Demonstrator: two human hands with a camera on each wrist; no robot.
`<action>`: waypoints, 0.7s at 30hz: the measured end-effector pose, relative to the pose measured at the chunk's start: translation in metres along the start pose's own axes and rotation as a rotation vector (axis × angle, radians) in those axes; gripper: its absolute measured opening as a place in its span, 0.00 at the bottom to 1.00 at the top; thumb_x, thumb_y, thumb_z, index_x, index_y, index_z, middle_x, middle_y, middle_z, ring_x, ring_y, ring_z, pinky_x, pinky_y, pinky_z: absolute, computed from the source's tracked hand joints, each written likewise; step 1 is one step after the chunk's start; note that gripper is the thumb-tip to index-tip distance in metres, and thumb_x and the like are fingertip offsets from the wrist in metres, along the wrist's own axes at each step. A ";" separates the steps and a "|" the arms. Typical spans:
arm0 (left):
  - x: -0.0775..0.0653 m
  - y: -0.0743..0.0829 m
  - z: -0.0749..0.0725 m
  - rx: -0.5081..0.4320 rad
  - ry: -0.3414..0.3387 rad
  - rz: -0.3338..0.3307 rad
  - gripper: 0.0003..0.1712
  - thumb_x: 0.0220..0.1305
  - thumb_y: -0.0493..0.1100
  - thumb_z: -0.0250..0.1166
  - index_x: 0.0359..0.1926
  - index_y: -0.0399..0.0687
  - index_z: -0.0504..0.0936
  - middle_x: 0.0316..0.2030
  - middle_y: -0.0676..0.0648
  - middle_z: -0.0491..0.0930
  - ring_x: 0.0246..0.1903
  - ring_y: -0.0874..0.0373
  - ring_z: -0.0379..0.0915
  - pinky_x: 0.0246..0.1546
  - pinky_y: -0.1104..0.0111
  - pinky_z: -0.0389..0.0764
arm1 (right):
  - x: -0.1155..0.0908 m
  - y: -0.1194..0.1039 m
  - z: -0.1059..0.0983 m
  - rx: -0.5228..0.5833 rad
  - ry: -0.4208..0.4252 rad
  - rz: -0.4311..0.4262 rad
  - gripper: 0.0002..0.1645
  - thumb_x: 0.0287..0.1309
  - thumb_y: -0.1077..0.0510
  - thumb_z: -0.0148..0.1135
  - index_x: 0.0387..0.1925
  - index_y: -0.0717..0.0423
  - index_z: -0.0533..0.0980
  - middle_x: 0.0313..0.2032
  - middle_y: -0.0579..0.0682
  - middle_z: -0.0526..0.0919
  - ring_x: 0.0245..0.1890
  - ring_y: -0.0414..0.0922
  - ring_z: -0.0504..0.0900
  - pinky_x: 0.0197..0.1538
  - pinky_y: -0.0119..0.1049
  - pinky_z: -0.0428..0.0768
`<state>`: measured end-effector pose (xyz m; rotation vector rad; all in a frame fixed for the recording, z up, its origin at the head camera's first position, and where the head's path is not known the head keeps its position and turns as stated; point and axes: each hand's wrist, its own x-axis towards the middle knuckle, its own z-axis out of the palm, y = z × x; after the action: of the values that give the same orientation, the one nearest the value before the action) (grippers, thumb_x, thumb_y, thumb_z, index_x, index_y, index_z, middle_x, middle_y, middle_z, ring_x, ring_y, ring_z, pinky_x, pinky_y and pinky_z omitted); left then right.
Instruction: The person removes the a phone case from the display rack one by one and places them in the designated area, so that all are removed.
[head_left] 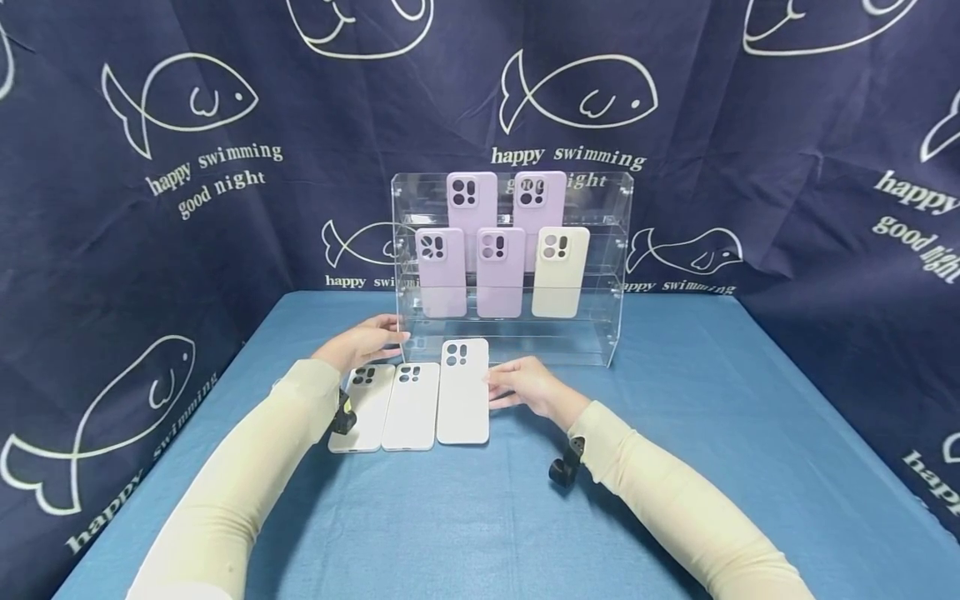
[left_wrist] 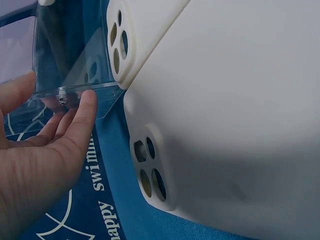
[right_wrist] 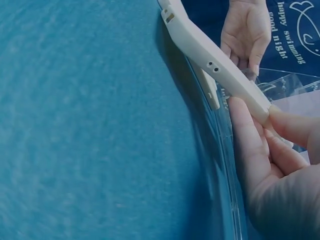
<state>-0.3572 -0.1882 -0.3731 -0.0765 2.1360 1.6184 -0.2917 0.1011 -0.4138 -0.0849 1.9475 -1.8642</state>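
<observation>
My right hand (head_left: 531, 385) pinches a white phone case (head_left: 462, 408) by its right edge, in front of the stand. In the right wrist view, thumb and fingers meet at one end of this case (right_wrist: 197, 42). My left hand (head_left: 366, 342) holds the left side of a clear acrylic display stand (head_left: 517, 348). The left wrist view shows its thumb and fingers (left_wrist: 86, 107) on either side of the panel edge. Two more white phone cases, one on the left (head_left: 369, 412) and one beside it (head_left: 411, 410), lie side by side below the left hand.
On the stand's upper tier are two lilac cases, left (head_left: 472, 218) and right (head_left: 542, 215). Its lower tier bears two lilac cases, left (head_left: 442, 279) and middle (head_left: 500, 279), and a cream case (head_left: 558, 279) on the right. Blue cloth (head_left: 712, 417) covers the table before a fish-print curtain (head_left: 795, 133).
</observation>
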 end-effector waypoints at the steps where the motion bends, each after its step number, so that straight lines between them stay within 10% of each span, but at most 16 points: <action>1: 0.000 0.000 0.000 0.000 -0.001 -0.001 0.40 0.72 0.38 0.55 0.76 0.45 0.45 0.75 0.39 0.44 0.73 0.45 0.51 0.71 0.58 0.66 | 0.000 0.001 0.000 -0.001 0.002 0.010 0.19 0.63 0.65 0.60 0.52 0.75 0.75 0.28 0.53 0.82 0.30 0.44 0.83 0.48 0.45 0.87; 21: -0.001 0.000 0.001 0.003 -0.002 0.014 0.38 0.73 0.38 0.54 0.76 0.45 0.45 0.75 0.39 0.44 0.73 0.45 0.51 0.71 0.58 0.65 | -0.003 0.002 0.015 -0.052 0.077 0.085 0.13 0.62 0.65 0.61 0.45 0.73 0.78 0.27 0.54 0.82 0.26 0.42 0.84 0.43 0.41 0.88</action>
<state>-0.3563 -0.1874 -0.3732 -0.0585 2.1417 1.6228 -0.2833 0.0886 -0.4154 0.0530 2.0188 -1.7870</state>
